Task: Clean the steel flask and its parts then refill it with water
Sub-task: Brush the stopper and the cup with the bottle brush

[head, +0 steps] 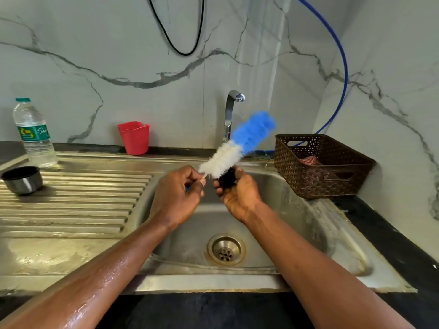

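over the sink (297, 210) now, working on one of the flask's small pieces. my left grip (177, 188) is curled tight, pinching the thin handle end of the bottle brush (234, 148). my right grip (238, 195) is cupped, fingers curled round the black part (226, 179), likely the stopper. white bristles sit right against it, blue ones point up toward the tap (231, 110). to do this well i'd twist the brush and turn the part so bristles reach every groove, staying low over the basin. the part looks small, dark and round, half hidden by my fingers. the steel cap (22, 180) sits on the draining board (83, 198), well off to my left, shiny outside, dark within. i can't see the flask body.
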